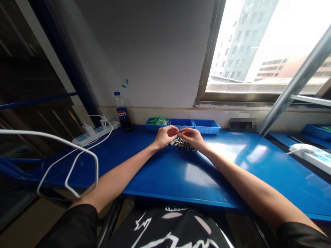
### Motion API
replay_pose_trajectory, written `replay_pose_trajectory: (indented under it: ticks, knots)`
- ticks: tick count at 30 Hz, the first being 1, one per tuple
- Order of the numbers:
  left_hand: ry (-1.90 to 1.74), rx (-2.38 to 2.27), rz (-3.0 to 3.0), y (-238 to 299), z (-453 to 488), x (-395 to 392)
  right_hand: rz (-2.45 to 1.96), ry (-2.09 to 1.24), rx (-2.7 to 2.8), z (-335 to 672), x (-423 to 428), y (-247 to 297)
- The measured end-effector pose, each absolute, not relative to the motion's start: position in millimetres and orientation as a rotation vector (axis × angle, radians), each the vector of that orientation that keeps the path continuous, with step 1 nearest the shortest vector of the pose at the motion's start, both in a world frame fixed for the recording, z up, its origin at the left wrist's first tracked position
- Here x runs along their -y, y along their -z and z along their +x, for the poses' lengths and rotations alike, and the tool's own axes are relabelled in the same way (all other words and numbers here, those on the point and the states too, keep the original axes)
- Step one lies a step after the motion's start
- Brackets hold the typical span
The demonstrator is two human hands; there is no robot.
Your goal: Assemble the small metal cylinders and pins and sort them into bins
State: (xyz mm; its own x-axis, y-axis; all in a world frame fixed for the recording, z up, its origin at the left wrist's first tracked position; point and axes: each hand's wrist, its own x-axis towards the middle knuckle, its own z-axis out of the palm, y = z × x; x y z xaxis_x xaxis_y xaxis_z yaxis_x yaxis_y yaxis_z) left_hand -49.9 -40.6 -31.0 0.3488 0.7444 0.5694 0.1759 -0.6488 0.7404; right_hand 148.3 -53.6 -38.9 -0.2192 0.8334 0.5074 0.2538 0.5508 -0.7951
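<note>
Both arms reach forward over the blue table, and the fingertips of the two hands meet above a small heap of shiny metal parts [181,143]. My left hand [166,136] is closed in a pinch, thumb and forefinger together. My right hand [191,136] pinches from the other side at the same spot. Whatever lies between the fingertips is too small to name. Just behind the hands stand blue trays: the left tray [154,128] holds green-and-white packets [158,121], with a middle tray [182,123] and a right tray [207,127] beside it.
A cola bottle [122,113] stands at the back left by the wall. Near it lies a white power strip [95,133], and a white cable [97,165] loops over my left forearm. Another power strip [314,156] is at the right. A metal post [292,82] slants up before the window.
</note>
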Motion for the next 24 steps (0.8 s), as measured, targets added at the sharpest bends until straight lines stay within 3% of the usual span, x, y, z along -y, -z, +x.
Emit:
replay_pose_trajectory:
  ticks: [9,16,24]
  knots:
    - [-1.143,-1.156,2.376,37,-57,34,-0.993,-0.731,1.54,155,48,38]
    - [-0.897,-1.055,2.652,45,-72,16,-1.033,-0.853,1.38,165,40,34]
    - [-0.909,-1.06,2.571,46,-75,19,-0.885,-1.006,1.331,166,29,37]
